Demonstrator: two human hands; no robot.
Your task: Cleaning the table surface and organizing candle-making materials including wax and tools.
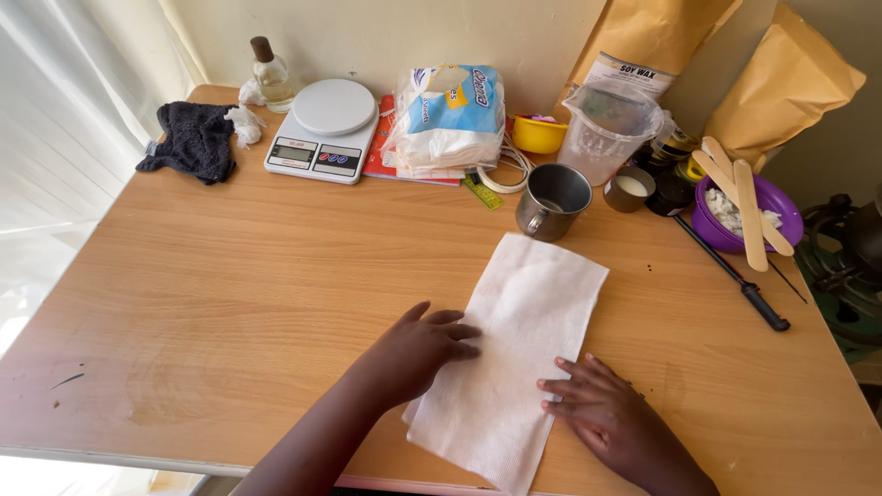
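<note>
A white paper towel (514, 349) lies flat and slightly slanted on the wooden table (230, 294), near its front edge. My left hand (418, 349) rests palm down on the towel's left edge, fingers pointing right. My right hand (602, 409) presses flat on the towel's lower right edge, fingers spread and pointing left. Neither hand holds anything. Just beyond the towel's top edge stands a metal mug (551, 200) with its handle toward me.
Along the back: a white kitchen scale (323, 130), a pack of paper towels (448, 115), a clear measuring jug (608, 129), a yellow bowl (538, 134), a glass bottle (271, 75), a dark cloth (193, 140). At right, a purple bowl (781, 204) with wooden sticks and a black-handled tool (735, 276).
</note>
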